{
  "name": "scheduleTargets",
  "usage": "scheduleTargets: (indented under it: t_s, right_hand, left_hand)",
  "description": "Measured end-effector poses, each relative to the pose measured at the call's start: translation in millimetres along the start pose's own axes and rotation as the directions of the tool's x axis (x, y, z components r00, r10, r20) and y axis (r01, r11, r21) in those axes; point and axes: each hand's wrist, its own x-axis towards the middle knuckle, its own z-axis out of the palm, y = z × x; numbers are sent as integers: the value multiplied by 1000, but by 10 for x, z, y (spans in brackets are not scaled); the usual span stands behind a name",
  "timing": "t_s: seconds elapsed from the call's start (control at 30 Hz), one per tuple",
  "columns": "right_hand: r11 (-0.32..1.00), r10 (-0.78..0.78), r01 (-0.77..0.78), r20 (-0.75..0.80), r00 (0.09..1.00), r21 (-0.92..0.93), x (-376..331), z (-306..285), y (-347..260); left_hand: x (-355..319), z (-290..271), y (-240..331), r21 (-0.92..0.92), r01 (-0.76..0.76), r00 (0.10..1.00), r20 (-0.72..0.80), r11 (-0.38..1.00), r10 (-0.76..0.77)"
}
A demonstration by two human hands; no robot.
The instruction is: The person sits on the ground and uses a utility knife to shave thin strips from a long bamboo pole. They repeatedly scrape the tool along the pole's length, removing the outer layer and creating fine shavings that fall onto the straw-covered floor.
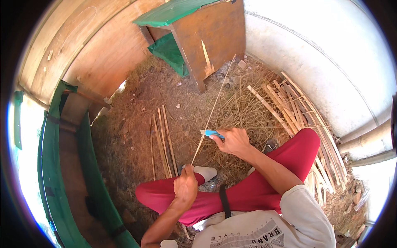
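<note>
In my right hand point(235, 141) is a blue box cutter point(214, 133), the fingers closed round its handle. Its short blade lies against a thin, pale strip, seemingly split bamboo point(219, 91), roughly midway along its length. My left hand point(185, 184) grips the near end of that strip, fingers closed, just above my left thigh. From there the strip slants away and to the right, its far end close to the brown wooden cabinet point(223, 39). Whether the blade has cut into the strip is too small to tell.
Several long strips point(164, 142) lie on the dirt beyond my left knee. A larger bundle of strips point(295, 105) lies to the right along the white wall point(326, 62). Thin shavings point(237, 120) cover the ground ahead. Green-covered shelving point(51, 165) stands at the left.
</note>
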Motion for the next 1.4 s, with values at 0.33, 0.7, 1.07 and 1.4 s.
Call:
scheduleTargets:
  t_s: [0.33,0.7,1.07,1.4]
  right_hand:
    - [1000,26,-26,-19,999,2,64,184,137]
    - [932,359,-358,243,901,-48,212,53,514]
    - [978,210,-207,112,971,-36,139,234,476]
    - [974,227,-225,103,968,-29,144,328,526]
  left_hand:
    - [-95,-8,-55,-7,12,999,45,1000,-11]
    - [-303,5,-12,-29,60,991,123,998,-56]
    - [-423,-127,-83,-85,120,972,214,989,-99]
    - [-360,-214,14,-84,132,966,233,988,-110]
